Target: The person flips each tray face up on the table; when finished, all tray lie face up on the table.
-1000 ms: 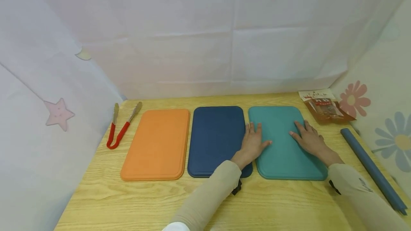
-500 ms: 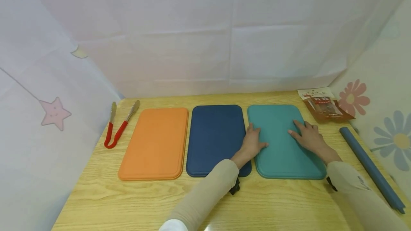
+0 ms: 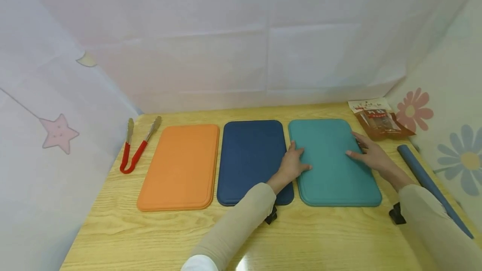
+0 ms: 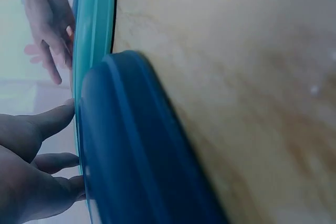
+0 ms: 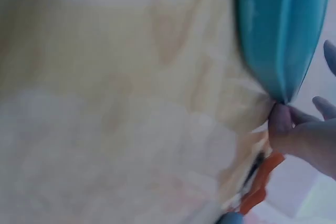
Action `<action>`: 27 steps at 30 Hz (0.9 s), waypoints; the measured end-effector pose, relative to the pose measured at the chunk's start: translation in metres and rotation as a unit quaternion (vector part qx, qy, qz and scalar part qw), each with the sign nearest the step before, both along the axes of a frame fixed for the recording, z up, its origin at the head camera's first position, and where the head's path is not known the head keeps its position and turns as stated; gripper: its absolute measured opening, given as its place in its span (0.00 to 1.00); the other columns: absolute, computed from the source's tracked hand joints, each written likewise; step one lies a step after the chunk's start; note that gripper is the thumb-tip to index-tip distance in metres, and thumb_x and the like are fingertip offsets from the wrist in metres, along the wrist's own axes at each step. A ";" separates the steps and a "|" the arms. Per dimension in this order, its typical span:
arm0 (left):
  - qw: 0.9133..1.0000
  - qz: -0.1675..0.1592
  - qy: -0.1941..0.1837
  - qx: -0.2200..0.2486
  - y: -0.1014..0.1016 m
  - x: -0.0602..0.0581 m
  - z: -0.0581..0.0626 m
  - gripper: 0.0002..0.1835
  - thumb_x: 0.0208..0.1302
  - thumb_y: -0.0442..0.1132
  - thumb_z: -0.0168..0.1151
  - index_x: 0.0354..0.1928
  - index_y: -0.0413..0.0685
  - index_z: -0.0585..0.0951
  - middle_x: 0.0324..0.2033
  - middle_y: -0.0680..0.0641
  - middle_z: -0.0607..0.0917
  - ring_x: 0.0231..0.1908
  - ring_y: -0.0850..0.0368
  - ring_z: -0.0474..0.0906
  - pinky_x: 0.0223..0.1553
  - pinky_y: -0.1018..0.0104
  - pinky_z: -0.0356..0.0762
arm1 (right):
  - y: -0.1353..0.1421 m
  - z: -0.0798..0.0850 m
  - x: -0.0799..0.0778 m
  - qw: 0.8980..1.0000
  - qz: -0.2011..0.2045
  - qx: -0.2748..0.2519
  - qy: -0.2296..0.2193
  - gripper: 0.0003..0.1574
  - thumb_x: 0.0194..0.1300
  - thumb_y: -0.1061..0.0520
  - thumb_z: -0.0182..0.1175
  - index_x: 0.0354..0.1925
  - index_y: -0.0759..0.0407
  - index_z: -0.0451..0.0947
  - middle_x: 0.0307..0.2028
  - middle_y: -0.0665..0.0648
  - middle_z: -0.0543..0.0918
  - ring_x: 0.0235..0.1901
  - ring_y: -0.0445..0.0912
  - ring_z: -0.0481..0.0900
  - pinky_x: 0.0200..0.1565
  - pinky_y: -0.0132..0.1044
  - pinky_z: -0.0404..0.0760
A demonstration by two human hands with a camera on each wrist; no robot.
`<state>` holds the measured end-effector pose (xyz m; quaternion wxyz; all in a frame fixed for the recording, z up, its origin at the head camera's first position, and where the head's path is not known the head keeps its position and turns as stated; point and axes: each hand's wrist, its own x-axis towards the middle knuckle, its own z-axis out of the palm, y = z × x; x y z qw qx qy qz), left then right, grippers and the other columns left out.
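Observation:
A teal flat rectangular box (image 3: 331, 183) with rounded corners and ridged sides lies on the table between the two hands. My left hand (image 3: 290, 165) reaches over the navy box (image 3: 248, 162) to the teal box's left edge, thumb toward its top and fingers spread near the gap between the two boxes. At the teal box's right edge is my right hand (image 3: 376, 158), its thumb over the top. In the right wrist view a fingertip (image 5: 281, 119) touches the end of the teal box; the other fingers stand apart from it. The undersides of the boxes are hidden.
An orange box (image 3: 178, 166) of like shape lies left of the navy one. Red-handled tongs (image 3: 137, 154) rest spread at the far left. A brown snack packet (image 3: 380, 122) sits at the back right, beside a grey-blue roll (image 3: 429, 183). Cloth walls (image 3: 188, 53) surround the table.
My right hand has slid from the top of the teal box to its right edge. My left hand's fingers have drawn in at the left edge. The boxes remain flat on the table.

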<state>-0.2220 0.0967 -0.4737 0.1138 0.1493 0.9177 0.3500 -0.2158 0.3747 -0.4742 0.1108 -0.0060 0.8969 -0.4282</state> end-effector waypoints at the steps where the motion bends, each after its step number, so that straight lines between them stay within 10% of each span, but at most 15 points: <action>1: 1.000 0.000 -0.005 0.001 0.000 0.000 0.001 0.36 0.56 0.43 0.72 0.67 0.43 0.71 0.73 0.38 0.53 0.69 0.45 0.59 0.62 0.58 0.68 | 0.002 0.000 0.001 1.000 -0.001 -0.014 -0.005 0.59 0.67 0.42 0.59 0.77 0.54 0.32 0.73 0.73 0.42 0.68 0.73 0.45 0.59 0.72 0.54; 9: 1.000 -0.001 -0.009 0.008 -0.002 0.002 0.006 0.37 0.56 0.41 0.72 0.67 0.42 0.70 0.73 0.37 0.52 0.70 0.44 0.57 0.62 0.61 0.68 | -0.005 0.009 0.001 0.997 0.044 -0.059 -0.012 0.58 0.69 0.42 0.56 0.77 0.45 0.26 0.75 0.67 0.38 0.70 0.71 0.35 0.58 0.76 0.46; 19: 1.000 0.000 -0.017 0.007 0.001 0.004 0.007 0.37 0.57 0.42 0.72 0.68 0.43 0.70 0.73 0.39 0.51 0.69 0.44 0.58 0.60 0.61 0.71 | 0.000 0.010 -0.007 0.999 -0.017 0.002 -0.046 0.55 0.71 0.44 0.55 0.76 0.64 0.33 0.71 0.78 0.42 0.68 0.74 0.44 0.61 0.69 0.54; 27: 1.000 -0.007 -0.014 0.000 0.001 0.003 0.006 0.38 0.57 0.43 0.71 0.68 0.43 0.69 0.73 0.37 0.51 0.70 0.46 0.55 0.61 0.61 0.69 | 0.015 0.009 0.000 0.988 -0.017 -0.138 -0.071 0.53 0.73 0.47 0.52 0.76 0.62 0.29 0.74 0.71 0.36 0.71 0.68 0.38 0.65 0.66 0.47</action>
